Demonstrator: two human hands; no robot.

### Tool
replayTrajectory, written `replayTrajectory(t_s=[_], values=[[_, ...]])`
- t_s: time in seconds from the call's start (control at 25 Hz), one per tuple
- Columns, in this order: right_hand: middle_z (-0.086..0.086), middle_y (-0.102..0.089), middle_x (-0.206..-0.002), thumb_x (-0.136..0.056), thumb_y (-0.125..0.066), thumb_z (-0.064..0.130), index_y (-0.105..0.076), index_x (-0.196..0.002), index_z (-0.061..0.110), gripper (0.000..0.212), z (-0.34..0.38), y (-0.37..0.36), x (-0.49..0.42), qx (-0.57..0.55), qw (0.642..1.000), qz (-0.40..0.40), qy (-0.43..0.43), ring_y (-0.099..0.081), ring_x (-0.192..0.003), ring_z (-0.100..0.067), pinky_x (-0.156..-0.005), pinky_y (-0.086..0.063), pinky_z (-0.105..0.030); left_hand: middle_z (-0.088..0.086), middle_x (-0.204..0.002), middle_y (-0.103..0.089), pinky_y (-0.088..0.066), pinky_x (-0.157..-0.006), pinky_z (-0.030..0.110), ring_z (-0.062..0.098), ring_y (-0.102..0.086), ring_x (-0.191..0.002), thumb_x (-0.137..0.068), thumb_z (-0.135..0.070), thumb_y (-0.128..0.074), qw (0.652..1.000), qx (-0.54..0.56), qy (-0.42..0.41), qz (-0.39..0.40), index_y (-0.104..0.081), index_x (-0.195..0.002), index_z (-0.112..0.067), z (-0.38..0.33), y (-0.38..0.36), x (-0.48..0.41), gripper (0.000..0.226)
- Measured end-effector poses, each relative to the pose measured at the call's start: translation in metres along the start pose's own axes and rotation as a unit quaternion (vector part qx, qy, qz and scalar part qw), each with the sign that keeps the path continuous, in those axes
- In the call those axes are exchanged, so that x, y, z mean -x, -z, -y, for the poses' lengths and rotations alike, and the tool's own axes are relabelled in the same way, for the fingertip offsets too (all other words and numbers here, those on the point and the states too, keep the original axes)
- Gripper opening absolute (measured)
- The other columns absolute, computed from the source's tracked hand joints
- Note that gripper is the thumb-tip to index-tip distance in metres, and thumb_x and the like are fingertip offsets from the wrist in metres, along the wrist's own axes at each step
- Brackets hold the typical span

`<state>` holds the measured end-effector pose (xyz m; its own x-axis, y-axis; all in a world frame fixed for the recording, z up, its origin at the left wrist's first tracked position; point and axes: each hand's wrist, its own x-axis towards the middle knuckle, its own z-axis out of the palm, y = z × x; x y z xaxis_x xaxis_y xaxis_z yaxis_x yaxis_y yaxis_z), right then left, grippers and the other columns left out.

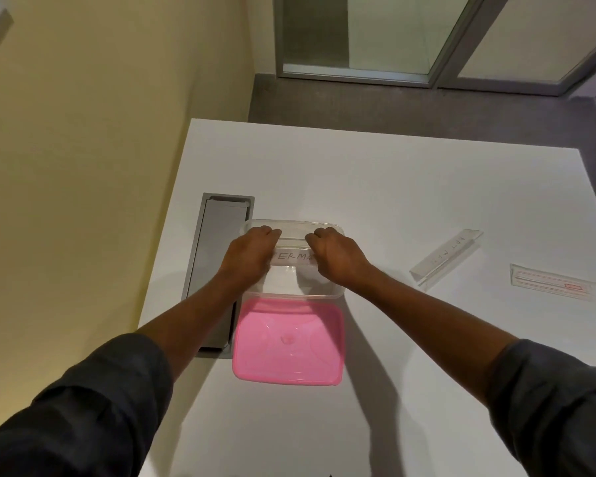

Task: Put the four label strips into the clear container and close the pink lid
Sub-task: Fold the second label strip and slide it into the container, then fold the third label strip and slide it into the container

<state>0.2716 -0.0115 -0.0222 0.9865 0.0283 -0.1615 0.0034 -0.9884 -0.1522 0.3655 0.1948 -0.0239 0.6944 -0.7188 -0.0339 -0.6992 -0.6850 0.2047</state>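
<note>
The clear container (pixel 291 224) stands open on the white table, just behind the pink lid (pixel 288 342), which lies flat. Both hands are over the container's opening and hold one label strip (pixel 291 258) with handwritten letters between them. My left hand (pixel 250 251) grips the strip's left end and my right hand (pixel 336 254) grips its right end. Two more label strips lie on the table to the right: a clear angled one (pixel 444 258) and a flat one with red marks (pixel 553 282).
A grey metal cable hatch (pixel 214 266) is set into the table left of the container. The table's left edge runs close to a yellow wall. Grey floor and glass doors lie beyond the far edge.
</note>
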Motion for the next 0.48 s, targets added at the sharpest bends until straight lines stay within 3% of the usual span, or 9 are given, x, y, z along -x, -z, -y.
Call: replayTrajectory(t_s=[0.08, 0.16, 0.28, 0.48], values=[[-0.009, -0.066, -0.100, -0.092, -0.067, 0.010, -0.062, -0.105, 0.008, 0.014, 0.002, 0.009, 0.010, -0.052, 0.998, -0.027, -0.011, -0.064, -0.093, -0.034, -0.056, -0.052, -0.039, 0.011, -0.128, -0.073, -0.064, -0.084, 0.048, 0.032, -0.068, -0.114, -0.096, -0.016, -0.075, 0.993, 0.098, 0.045, -0.047, -0.066, -0.138, -0.011, -0.020, 0.007, 0.011, 0.043], [-0.010, -0.071, -0.110, -0.096, -0.069, 0.017, -0.067, -0.118, 0.008, 0.024, 0.001, 0.022, 0.027, -0.134, 0.987, -0.079, -0.043, -0.066, -0.104, -0.033, -0.072, -0.060, -0.043, 0.010, -0.129, -0.074, -0.061, -0.092, 0.047, 0.031, -0.069, -0.118, -0.097, -0.015, -0.073, 0.980, 0.161, 0.070, -0.092, -0.071, -0.133, -0.012, -0.048, 0.014, 0.022, 0.036], [-0.007, -0.073, -0.128, -0.099, -0.070, 0.022, -0.070, -0.131, 0.011, 0.034, -0.009, 0.041, 0.071, -0.287, 0.932, -0.169, -0.144, -0.068, -0.114, -0.023, -0.098, -0.057, -0.039, 0.005, -0.126, -0.078, -0.057, -0.099, 0.043, 0.027, -0.069, -0.118, -0.100, -0.013, -0.070, 0.957, 0.227, 0.107, -0.143, -0.077, -0.125, -0.014, -0.099, 0.021, 0.034, 0.026], [0.001, -0.076, -0.113, -0.096, -0.075, 0.023, -0.075, -0.121, 0.015, 0.027, -0.074, 0.036, 0.167, -0.363, 0.878, -0.154, -0.270, -0.070, -0.099, -0.013, -0.095, -0.059, -0.034, -0.006, -0.121, -0.078, -0.057, -0.098, 0.039, 0.019, -0.069, -0.117, -0.102, -0.019, -0.067, 0.953, 0.260, 0.090, -0.124, -0.078, -0.119, -0.025, -0.186, 0.009, 0.045, 0.021]])
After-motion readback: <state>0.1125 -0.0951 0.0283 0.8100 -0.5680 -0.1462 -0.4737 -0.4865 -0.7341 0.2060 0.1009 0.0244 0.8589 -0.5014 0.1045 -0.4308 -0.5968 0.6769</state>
